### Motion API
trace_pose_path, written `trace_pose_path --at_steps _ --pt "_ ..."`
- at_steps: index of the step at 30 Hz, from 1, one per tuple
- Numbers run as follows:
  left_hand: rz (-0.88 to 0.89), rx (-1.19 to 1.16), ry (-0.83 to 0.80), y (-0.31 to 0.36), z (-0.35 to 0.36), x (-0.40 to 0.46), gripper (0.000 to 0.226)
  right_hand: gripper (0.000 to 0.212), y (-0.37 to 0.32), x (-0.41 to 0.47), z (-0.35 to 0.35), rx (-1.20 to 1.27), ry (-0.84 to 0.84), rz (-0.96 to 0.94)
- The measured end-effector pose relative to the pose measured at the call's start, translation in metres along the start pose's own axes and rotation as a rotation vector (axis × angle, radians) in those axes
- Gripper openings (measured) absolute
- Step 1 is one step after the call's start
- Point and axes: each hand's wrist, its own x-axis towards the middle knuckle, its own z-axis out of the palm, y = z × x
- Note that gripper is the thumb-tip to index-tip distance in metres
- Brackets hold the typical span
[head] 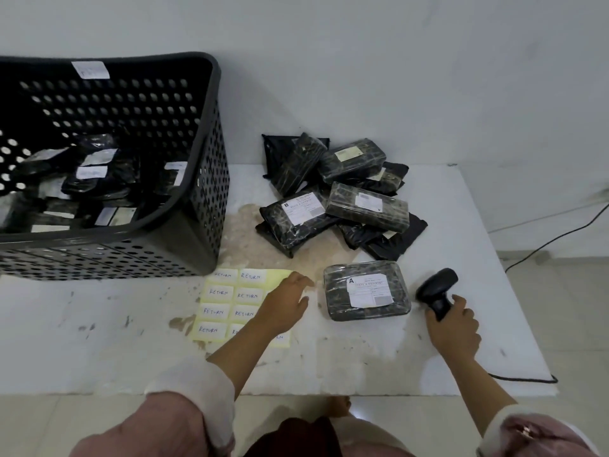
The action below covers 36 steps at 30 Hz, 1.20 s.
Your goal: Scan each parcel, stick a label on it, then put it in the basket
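My right grip (453, 319) clamps the scanner (436, 291) — aimed at the parcel (367, 290) beside it; left grip (286, 305), fingers spread, over the label sheet (227, 305).

White table (99, 341), surface stained and scuffed. Sheet of RETURN labels (227, 301) flat on it, partly under left hand (283, 308). Single wrapped parcel (366, 290) flat between left hand and right hand (453, 328). Heap of black parcels (339, 196) beyond both hands. Black perforated basket (207, 206) far-left of left hand, just behind label sheet. Cable (527, 379) at table edge behind right hand.
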Motion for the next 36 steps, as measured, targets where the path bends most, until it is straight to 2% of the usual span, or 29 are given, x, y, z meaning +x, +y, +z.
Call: trace_pose_path --at_steps 4,6,9,11,13,15,20,24,29,33,36 --pt "-0.143 -0.025 0.074 -0.028 -0.012 -0.006 0.035 0.065 -0.002 0.001 -0.007 0.007 0.02 0.008" --pt "-0.177 -0.009 0.078 -0.041 -0.018 -0.009 0.035 0.058 -0.006 -0.001 -0.01 0.028 0.164 0.038" --pt "-0.192 0.043 0.048 -0.061 -0.031 -0.013 0.037 0.04 -0.027 -0.011 -0.012 0.151 0.488 0.032" --pt "-0.194 0.094 -0.019 -0.074 -0.037 -0.016 0.04 0.029 -0.053 -0.025 -0.01 0.31 0.572 -0.013" --pt "-0.187 0.126 -0.103 -0.088 -0.042 -0.02 0.043 0.019 -0.093 -0.049 -0.003 0.562 0.525 -0.115" --pt "-0.175 0.143 -0.182 -0.101 -0.045 -0.027 0.047 0.011 -0.131 -0.077 0.011 0.678 0.411 -0.217" --pt "-0.111 0.253 -0.352 -0.136 -0.05 -0.041 0.06 0.02 -0.193 -0.138 0.082 0.539 0.034 -0.465" --pt "-0.062 0.312 -0.445 -0.15 -0.047 -0.046 0.07 0.031 -0.201 -0.157 0.137 0.276 -0.171 -0.415" --pt "-0.011 0.333 -0.419 -0.155 -0.042 -0.051 0.078 0.037 -0.207 -0.156 0.163 0.05 -0.104 -0.415" --pt "0.03 0.38 -0.294 -0.157 -0.036 -0.057 0.079 0.029 -0.209 -0.156 0.171 -0.014 -0.025 -0.417" --pt "0.039 0.365 -0.265 -0.16 -0.034 -0.059 0.078 0.025 -0.209 -0.156 0.174 -0.072 -0.003 -0.437"
